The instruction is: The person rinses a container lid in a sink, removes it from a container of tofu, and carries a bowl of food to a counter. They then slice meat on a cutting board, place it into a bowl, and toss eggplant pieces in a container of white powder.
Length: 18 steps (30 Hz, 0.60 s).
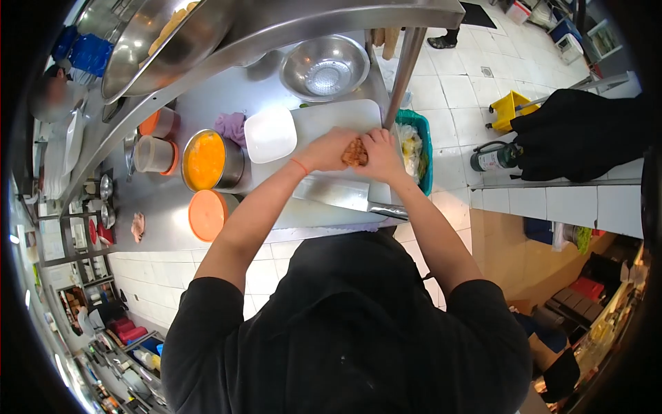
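Both my hands meet over a white cutting board (343,112). Between them is a brown, rough-surfaced piece of food (355,153), whose exact kind I cannot make out. My left hand (327,150) has its fingers closed on the food's left side. From the right, my right hand (381,159) grips the same piece. A large knife (338,193) lies on the board just below my hands, its handle pointing right. Left of my left hand stands a white square dish (270,136).
A metal colander (325,69) sits behind the board, under a steel shelf (331,19). To the left are a pot of orange liquid (205,161), an orange-lidded tub (207,215) and a purple cloth (231,127). A green bin (425,155) stands right of the table.
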### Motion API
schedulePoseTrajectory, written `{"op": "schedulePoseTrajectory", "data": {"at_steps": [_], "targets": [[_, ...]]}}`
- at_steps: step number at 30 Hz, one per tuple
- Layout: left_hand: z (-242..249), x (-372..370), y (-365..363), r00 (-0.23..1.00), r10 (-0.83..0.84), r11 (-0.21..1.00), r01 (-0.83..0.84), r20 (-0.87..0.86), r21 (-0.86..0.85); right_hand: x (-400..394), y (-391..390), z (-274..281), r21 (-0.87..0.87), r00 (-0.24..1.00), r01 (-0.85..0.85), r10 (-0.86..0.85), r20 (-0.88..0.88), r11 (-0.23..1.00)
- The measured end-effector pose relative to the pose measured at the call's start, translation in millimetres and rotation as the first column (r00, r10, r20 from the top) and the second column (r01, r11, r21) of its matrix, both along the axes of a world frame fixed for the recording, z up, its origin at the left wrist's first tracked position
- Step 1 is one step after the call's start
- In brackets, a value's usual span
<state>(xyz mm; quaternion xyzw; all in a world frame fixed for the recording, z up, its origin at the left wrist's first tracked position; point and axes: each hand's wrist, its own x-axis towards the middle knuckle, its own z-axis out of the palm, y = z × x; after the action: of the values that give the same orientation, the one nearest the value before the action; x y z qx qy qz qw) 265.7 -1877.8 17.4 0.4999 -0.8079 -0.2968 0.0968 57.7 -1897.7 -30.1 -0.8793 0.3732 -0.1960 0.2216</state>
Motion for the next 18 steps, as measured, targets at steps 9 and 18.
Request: {"op": "schedulePoseTrajectory", "data": {"at_steps": [9, 18], "targets": [[-9, -70, -8, 0.991, 0.072, 0.997, -0.074, -0.112, -0.018, -67, -7, -7, 0.536, 0.948, 0.008, -0.177, 0.264, 0.844], [-11, -45, 16, 0.860, 0.296, 0.949, -0.316, -0.416, 0.023, -43, -28, 15, 0.695, 0.931, -0.121, -0.162, 0.327, 0.709]]}}
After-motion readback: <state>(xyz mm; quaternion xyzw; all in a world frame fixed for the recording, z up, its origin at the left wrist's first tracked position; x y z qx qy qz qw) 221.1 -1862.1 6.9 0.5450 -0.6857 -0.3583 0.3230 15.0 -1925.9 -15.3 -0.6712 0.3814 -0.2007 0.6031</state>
